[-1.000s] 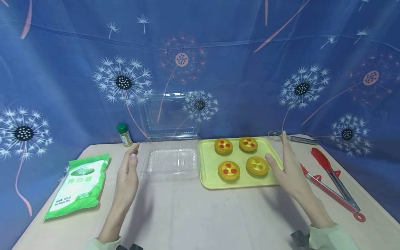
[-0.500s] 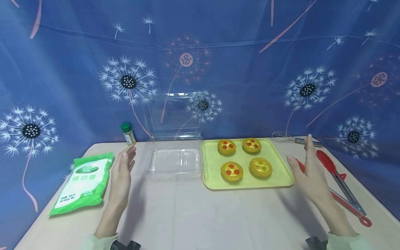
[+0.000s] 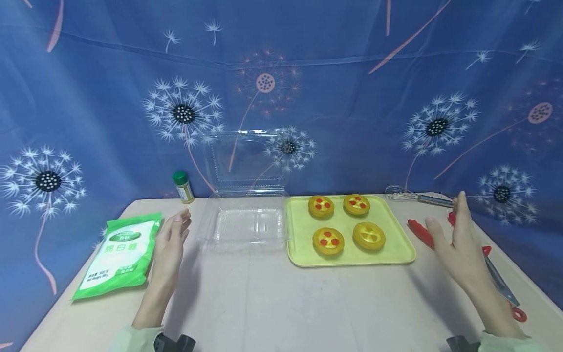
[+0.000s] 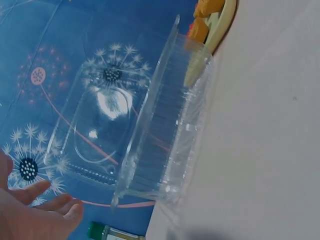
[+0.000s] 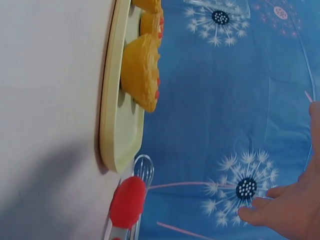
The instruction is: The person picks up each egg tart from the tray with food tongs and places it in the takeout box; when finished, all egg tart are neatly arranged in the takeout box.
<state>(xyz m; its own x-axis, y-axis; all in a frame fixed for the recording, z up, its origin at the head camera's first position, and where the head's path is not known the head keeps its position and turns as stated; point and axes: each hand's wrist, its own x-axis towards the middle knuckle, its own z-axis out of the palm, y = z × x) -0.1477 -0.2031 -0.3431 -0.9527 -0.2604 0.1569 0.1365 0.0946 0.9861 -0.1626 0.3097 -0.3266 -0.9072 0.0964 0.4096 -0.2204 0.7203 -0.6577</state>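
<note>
Held above the table, my left hand [image 3: 168,247] is beside the green and white bag [image 3: 120,256], its fingers fairly straight and holding nothing. My right hand [image 3: 459,252] is raised over the red-tipped tongs [image 3: 501,281], thumb apart from the fingers, and hides part of them. Between the hands stands a clear plastic clamshell box [image 3: 246,225], its lid [image 3: 246,161] upright at the back. Right against it lies a yellow tray [image 3: 303,259] with several egg tarts [image 3: 368,235]; most carry red dots on top. In the left wrist view, the fingers [image 4: 60,205] appear near the clamshell's lid.
A green-capped shaker jar [image 3: 183,188] stands at the back left of the table [image 3: 281,308]. A wire whisk [image 3: 409,194] lies at the back right, behind the tongs. A blue dandelion-print cloth [image 3: 343,107] hangs along the table's back and sides.
My hands have moved apart: the left one leftward toward the bag, the right one off the tray's edge to over the tongs. The head view has shifted slightly. The objects stay in place.
</note>
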